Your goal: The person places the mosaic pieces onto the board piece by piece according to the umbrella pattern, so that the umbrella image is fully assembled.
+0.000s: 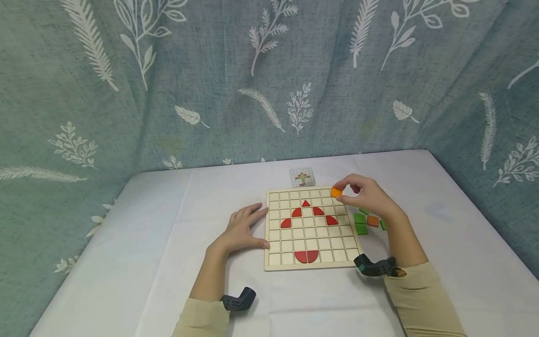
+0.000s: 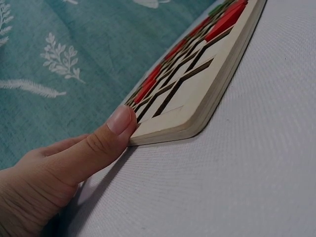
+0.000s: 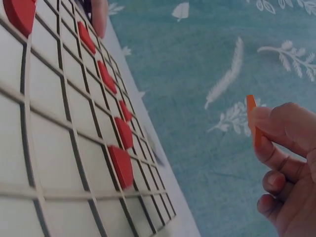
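Note:
A square wooden grid board lies on the white table, with a red triangle and several red quarter-circle pieces set in its cells. The left hand touches the board's left edge, thumb and fingers spread apart. In the left wrist view its thumb presses against the board near a corner. Between thumb and index finger, the right hand pinches an orange square tile near the board's upper right corner. The right wrist view shows this tile edge-on, raised off the board.
Several green tiles and an orange tile lie right of the board, partly behind the right forearm. A small pattern card lies beyond the board's far edge. A leaf-patterned curtain hangs behind the table.

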The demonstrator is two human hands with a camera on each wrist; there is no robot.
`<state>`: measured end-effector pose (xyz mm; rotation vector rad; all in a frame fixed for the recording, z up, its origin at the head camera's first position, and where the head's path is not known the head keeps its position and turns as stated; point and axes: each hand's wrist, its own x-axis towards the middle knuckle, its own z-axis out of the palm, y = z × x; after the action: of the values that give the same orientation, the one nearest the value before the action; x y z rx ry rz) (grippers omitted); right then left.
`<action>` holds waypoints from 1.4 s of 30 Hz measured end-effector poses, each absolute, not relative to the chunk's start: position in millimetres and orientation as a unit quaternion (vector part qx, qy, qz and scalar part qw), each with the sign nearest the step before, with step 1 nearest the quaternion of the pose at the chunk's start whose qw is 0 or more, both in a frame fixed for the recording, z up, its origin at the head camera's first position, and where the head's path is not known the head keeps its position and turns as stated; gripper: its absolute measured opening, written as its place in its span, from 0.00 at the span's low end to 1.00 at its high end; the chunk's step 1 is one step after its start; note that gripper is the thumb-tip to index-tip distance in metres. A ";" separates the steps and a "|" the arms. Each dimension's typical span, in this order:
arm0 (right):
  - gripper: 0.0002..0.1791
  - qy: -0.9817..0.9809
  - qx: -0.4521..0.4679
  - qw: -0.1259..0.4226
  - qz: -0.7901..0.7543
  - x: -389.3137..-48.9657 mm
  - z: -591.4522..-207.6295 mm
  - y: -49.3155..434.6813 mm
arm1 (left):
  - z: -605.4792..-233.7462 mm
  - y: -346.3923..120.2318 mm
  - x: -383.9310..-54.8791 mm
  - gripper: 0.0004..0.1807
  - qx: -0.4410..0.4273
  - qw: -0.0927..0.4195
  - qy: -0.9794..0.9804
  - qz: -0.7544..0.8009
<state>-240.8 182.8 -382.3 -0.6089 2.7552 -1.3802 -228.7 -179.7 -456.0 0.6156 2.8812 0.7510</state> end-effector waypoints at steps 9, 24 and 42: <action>0.15 0.864 -0.246 -0.007 -0.439 -239.2 -381.3 165.1 | -454.3 -180.2 -228.9 0.60 0.205 0.054 0.945 0.251; 0.14 0.859 -0.283 0.023 -0.425 -240.2 -394.9 141.3 | -453.8 -177.9 -227.7 0.60 0.194 0.054 0.948 0.246; 0.11 0.875 -0.309 0.055 -0.369 -246.3 -414.6 126.3 | -454.1 -178.7 -228.7 0.60 0.201 0.050 0.948 0.242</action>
<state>-246.3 126.3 -414.6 -0.9389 2.6546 -1.1211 -228.7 -178.7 -454.1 0.6110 2.8860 0.7368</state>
